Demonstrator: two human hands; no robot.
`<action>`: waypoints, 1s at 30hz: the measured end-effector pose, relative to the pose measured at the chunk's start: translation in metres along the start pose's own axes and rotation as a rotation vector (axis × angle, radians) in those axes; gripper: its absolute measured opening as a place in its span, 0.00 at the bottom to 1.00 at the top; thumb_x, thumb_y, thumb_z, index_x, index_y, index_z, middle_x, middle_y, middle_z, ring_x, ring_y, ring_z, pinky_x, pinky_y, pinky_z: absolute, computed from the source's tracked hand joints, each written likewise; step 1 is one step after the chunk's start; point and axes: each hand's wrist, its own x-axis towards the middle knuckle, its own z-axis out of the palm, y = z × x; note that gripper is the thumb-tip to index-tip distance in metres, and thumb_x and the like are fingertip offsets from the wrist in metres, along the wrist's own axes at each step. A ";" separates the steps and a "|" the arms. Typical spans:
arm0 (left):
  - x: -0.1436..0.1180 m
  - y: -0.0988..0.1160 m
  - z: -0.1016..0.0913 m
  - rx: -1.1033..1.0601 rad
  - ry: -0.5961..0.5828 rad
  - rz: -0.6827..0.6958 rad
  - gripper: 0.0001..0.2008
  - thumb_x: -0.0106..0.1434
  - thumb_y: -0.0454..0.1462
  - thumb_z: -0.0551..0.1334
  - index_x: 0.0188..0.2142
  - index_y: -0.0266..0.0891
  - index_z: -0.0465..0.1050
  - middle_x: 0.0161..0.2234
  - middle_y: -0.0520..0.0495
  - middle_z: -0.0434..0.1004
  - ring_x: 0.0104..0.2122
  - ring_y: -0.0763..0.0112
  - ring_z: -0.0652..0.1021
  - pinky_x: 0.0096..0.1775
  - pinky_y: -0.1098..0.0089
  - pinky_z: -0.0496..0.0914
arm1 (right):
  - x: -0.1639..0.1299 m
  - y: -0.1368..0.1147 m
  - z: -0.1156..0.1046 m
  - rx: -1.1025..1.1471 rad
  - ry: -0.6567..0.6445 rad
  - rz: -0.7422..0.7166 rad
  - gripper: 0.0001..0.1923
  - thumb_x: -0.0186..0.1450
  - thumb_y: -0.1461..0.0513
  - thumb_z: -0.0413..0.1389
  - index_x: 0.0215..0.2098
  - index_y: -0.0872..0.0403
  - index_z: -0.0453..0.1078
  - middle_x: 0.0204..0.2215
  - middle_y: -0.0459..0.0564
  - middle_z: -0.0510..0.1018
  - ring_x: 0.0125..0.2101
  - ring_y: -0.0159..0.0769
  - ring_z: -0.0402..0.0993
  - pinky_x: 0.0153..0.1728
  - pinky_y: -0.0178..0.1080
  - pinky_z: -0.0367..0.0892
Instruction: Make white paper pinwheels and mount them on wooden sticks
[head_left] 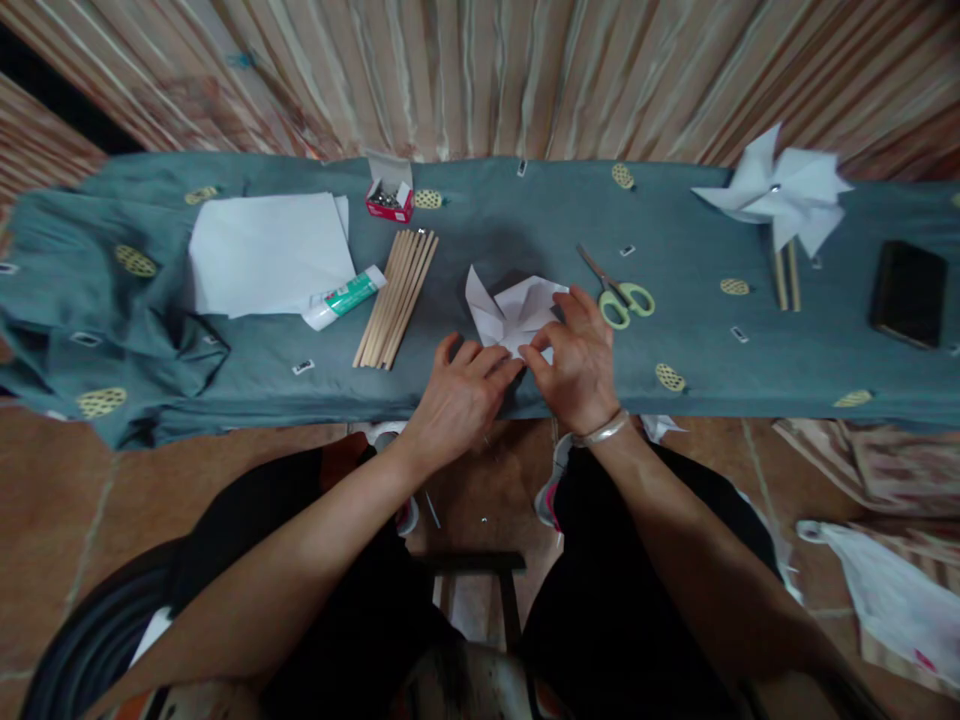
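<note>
A partly folded white paper pinwheel (517, 305) lies at the front middle of the cloth-covered table, its points standing up. My left hand (469, 385) pinches its near edge from the left, thumb and fingertips pressed together. From the right, my right hand (576, 360) grips the same paper, with thumb and finger at the near edge and other fingers at its right side. The fingertips hide part of the near edge. Just right of my right hand lie green-handled scissors (625, 300). Wooden sticks (396, 300) lie in a bundle to the left.
White paper sheets (270, 255) lie at left, with a glue tube (345, 297) against them. Behind the sticks stands an open red box of small metal pieces (390, 202). Finished paper pinwheels (784, 190) on sticks and a black phone-like object (909, 293) are at right.
</note>
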 end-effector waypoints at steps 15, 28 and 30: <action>0.001 0.001 -0.001 -0.018 -0.006 -0.008 0.16 0.68 0.33 0.52 0.53 0.39 0.70 0.52 0.43 0.75 0.48 0.57 0.71 0.56 0.47 0.60 | 0.000 -0.007 -0.007 0.001 -0.092 -0.088 0.11 0.67 0.64 0.52 0.42 0.48 0.75 0.64 0.51 0.62 0.67 0.51 0.47 0.62 0.56 0.52; 0.001 0.001 0.000 -0.017 -0.005 -0.012 0.16 0.67 0.32 0.52 0.51 0.39 0.71 0.52 0.43 0.75 0.48 0.57 0.71 0.56 0.47 0.59 | 0.002 -0.006 -0.007 -0.085 -0.146 -0.127 0.12 0.67 0.64 0.51 0.42 0.51 0.76 0.65 0.55 0.61 0.67 0.54 0.47 0.61 0.59 0.52; 0.001 0.001 0.000 -0.020 -0.003 -0.009 0.16 0.67 0.33 0.53 0.52 0.39 0.71 0.51 0.43 0.75 0.48 0.57 0.71 0.56 0.47 0.59 | 0.003 -0.005 -0.007 -0.060 -0.158 -0.122 0.13 0.67 0.64 0.51 0.42 0.49 0.76 0.65 0.51 0.61 0.68 0.53 0.46 0.62 0.59 0.51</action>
